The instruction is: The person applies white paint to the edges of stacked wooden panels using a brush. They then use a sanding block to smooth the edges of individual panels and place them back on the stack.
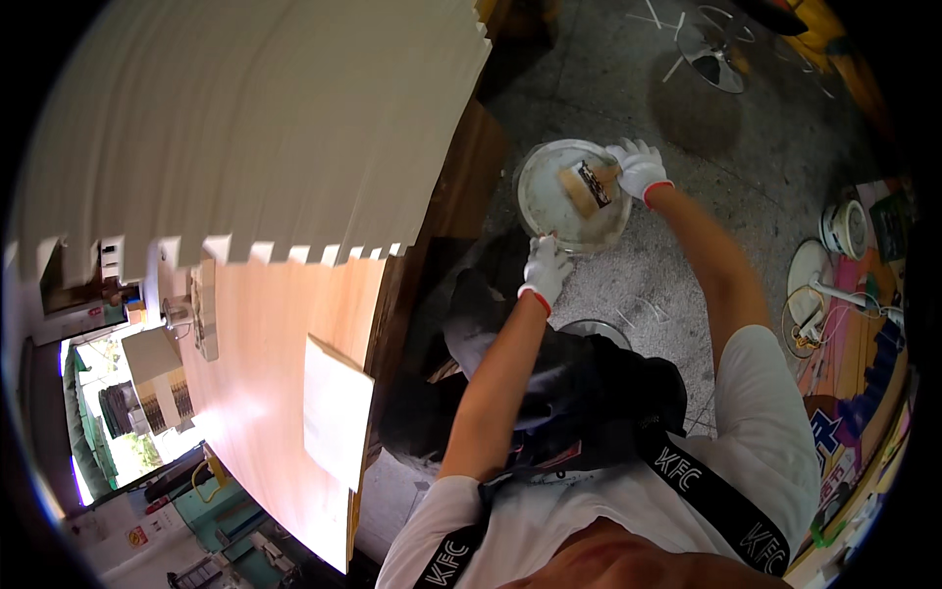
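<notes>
Gripping round thing (546, 204) on its right with right hand (640, 169), touching its near rim with left hand (546, 269) (grasp unclear), best keeping level.

Right hand (641, 167) beyond left hand (546, 270)

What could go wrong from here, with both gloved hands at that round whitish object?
The tan piece on the round whitish object shows no visible fastening, so it might slide if the left hand and right hand tilt that object. The pale board sits at the edge of the wood-toned panel, on the left forearm side; a bump could dislodge it.
</notes>
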A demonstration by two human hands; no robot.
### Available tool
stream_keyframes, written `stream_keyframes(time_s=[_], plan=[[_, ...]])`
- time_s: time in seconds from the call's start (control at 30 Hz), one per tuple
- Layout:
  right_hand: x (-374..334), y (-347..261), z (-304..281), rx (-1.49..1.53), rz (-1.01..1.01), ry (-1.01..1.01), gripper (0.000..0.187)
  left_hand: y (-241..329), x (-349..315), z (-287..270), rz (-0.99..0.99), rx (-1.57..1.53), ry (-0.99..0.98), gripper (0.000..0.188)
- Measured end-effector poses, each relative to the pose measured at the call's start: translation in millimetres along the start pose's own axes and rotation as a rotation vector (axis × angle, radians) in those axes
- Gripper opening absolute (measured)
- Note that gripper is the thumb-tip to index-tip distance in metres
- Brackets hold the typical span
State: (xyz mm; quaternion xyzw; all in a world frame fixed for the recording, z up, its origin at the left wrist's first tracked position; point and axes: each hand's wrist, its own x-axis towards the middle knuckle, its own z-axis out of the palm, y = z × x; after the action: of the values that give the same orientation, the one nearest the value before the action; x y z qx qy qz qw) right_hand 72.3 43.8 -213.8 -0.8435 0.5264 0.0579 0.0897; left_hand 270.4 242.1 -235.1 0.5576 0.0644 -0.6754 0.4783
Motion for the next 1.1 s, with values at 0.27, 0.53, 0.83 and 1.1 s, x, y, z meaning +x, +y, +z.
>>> stream_keyframes(time_s=[0.27,0.53,0.83,1.1], plan=[[6,22,41,-0.137,-0.043,-0.061,0.036,-26,53,6,-0.056,0.508,0.306,0.067],[-73,44,44,0.651,0.001,-0.107,0.031,-33,63,10,0.07,0.419,0.426,0.076],[-82,47,-13,1.614,0.445,0.06,0.034,-34,13,31,0.257,1.232,0.316,0.054],[-19,-26,-5,0.461,-0.081,-0.382,0.042,-74,10,20,0.244,1.774,-0.288,0.058]])
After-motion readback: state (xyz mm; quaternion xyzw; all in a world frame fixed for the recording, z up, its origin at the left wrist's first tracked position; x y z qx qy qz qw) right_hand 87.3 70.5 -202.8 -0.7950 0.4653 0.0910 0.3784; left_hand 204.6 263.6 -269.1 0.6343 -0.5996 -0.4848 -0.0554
